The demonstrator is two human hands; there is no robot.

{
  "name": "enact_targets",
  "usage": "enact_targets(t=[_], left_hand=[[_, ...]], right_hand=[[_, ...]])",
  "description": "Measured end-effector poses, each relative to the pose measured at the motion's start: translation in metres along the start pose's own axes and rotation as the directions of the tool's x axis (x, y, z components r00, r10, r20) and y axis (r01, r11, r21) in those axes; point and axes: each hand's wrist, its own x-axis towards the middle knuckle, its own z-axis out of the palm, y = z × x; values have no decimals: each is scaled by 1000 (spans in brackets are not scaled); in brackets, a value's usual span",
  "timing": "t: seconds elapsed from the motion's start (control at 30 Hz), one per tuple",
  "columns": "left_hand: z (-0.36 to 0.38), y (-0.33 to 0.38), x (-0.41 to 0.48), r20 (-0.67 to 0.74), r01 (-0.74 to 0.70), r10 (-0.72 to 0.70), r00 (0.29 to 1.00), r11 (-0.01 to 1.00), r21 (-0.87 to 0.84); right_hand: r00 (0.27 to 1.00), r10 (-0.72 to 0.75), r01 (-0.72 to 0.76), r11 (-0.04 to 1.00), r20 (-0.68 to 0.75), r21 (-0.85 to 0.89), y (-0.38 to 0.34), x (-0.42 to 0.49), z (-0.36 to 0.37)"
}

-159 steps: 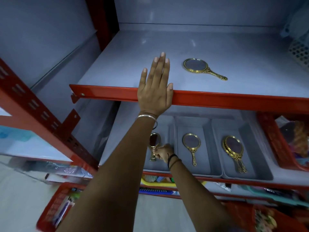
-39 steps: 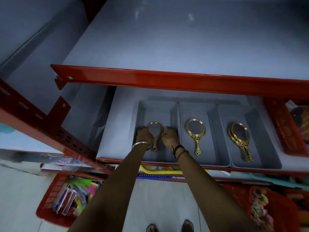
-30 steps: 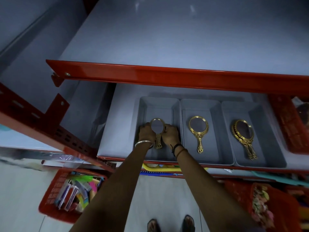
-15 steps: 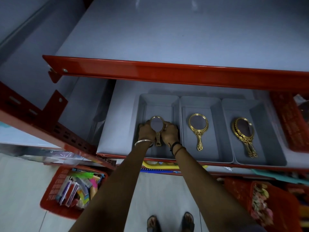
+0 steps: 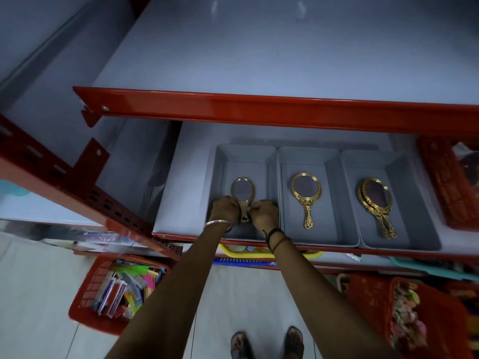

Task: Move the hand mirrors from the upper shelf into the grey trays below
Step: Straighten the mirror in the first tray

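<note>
Head view: three grey trays [image 5: 334, 161]; left hand [image 5: 225, 209], right hand [image 5: 264, 213] pinch one mirror [image 5: 243, 196].

We see a red metal rack [image 5: 259, 110] with grey shelf boards [image 5: 259, 47], a pale tiled floor [image 5: 33, 307] below, and red plastic baskets [image 5: 85, 301] standing there. The light is dim.

Lower shelf [image 5: 186, 203] under three grey trays [image 5: 334, 164]
</note>
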Motion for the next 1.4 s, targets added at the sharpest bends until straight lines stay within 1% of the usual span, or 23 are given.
enact_targets(t=[0.03,0.13,0.2,0.3,0.37,0.5,0.57,0.63,0.77,0.97,1.03,1.07,1.13,1.2,1.23,1.3,1.37,1.4], left_hand=[[1,-3,-2,12,5,-5,1000,1000,-11],[1,-6,-6,51,56,-49,998,987,-148],[1,-6,-8,68,81,-68,995,976,-202],[0,-8,-10,89,87,-70,994,974,-208],[1,-9,-9,115,82,-63,991,982,-172],[-1,-4,-18,116,46,-33,993,992,-118],[-3,-1,-22,125,65,-45,991,985,-160],[-2,-3,-21,101,84,-65,993,978,-191],[1,-3,-18,46,87,-79,996,977,-193],[-1,0,-22,9,67,-66,998,990,-124],[-4,6,-26,-62,30,-33,997,998,-57],[-6,10,-27,-106,-6,3,994,1000,-21],[-8,20,-29,-185,-105,108,977,994,31],[-6,36,-33,-245,-201,193,950,980,-5],[-3,47,-36,-270,-265,247,931,964,-31],[7,70,-44,-288,-383,348,892,921,-74],[22,92,-49,-236,-426,394,888,899,-104],[32,100,-49,-204,-430,402,893,895,-117]], right_hand=[[1000,12,-12,1000,10,-2,1,-1,2],[999,28,-28,999,17,29,1,-4,2],[999,31,-31,999,17,38,0,-5,2],[999,41,-42,998,21,54,0,-5,2],[1000,26,-27,998,12,57,0,-7,3],[1000,14,-13,999,-20,51,2,-10,4],[1000,13,-12,999,-24,52,2,-11,4],[999,30,-28,998,-29,58,1,-11,5],[999,37,-35,997,-29,71,-1,-12,5],[1000,-7,8,999,-24,33,-2,-15,1],[996,-72,73,997,-42,10,-6,-19,-8],[993,-102,104,994,-57,34,-8,-21,-15],[980,-172,185,971,-97,148,-9,-26,-35],[966,-224,249,938,-129,242,-3,-27,-60],[963,-230,261,927,-142,269,3,-25,-74],[956,-207,257,931,-206,259,17,-17,-102],[952,-145,206,955,-270,213,36,-3,-126],[960,-110,166,964,-258,206,44,3,-135]])
